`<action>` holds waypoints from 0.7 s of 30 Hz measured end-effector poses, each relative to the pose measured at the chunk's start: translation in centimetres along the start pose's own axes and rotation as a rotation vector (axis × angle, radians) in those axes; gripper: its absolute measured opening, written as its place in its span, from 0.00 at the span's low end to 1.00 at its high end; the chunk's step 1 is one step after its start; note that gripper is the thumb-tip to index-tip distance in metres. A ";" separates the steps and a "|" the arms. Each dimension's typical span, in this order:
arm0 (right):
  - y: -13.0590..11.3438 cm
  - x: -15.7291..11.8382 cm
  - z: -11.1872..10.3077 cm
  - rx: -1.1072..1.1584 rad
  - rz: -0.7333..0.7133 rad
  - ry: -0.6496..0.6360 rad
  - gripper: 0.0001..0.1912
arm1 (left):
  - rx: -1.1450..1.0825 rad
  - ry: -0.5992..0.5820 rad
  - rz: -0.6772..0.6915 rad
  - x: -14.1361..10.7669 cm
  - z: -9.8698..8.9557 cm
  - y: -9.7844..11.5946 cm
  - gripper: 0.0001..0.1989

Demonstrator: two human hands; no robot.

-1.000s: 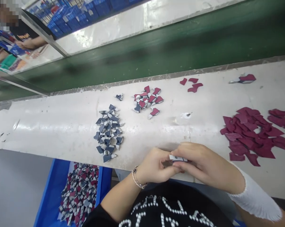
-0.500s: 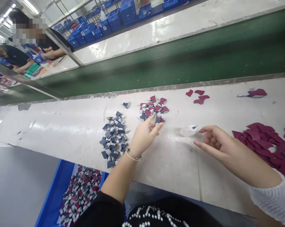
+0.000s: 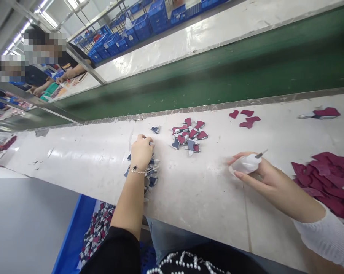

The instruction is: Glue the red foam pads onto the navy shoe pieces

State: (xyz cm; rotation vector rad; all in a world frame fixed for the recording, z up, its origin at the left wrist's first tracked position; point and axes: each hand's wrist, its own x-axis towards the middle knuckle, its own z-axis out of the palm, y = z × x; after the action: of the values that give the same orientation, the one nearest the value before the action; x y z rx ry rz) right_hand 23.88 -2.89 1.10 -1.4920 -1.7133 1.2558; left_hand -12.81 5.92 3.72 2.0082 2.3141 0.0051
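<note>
My left hand is over the far end of a pile of small navy-and-white pieces. Its fingers are pinched on one piece, mostly hidden beneath them. In my right hand is a white squeeze bottle with a thin metal needle tip, tilted up and to the right, above the table. Between the hands, farther back, lies a cluster of maroon-topped pieces, with a navy-faced one at its near edge.
Maroon cut-outs are heaped at the right; several loose ones lie farther back. A maroon-and-navy object sits at the back right. Below the table edge, a blue bin holds many pieces. Two co-workers sit across the green strip.
My left hand has moved left from the maroon-topped cluster to the navy pile, leaving a navy-faced piece at the cluster. My right hand has taken hold of the squeeze bottle and lifted it.
</note>
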 end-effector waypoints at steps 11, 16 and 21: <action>-1.3 -4.3 -4.5 -0.013 0.061 0.249 0.24 | -0.140 0.033 0.212 -0.6 1.0 1.1 0.17; -2.8 -5.5 -3.9 0.059 0.232 0.264 0.23 | -0.048 0.015 0.201 1.0 0.8 0.7 0.22; -3.2 -5.3 -3.6 0.340 0.208 0.218 0.23 | -0.038 -0.058 0.164 3.2 0.0 0.5 0.17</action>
State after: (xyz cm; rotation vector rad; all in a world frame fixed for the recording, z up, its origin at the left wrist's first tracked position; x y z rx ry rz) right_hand 26.86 -6.76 6.37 -1.5589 -1.1630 1.3533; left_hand -12.75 9.11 3.61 2.1425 2.0937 0.0008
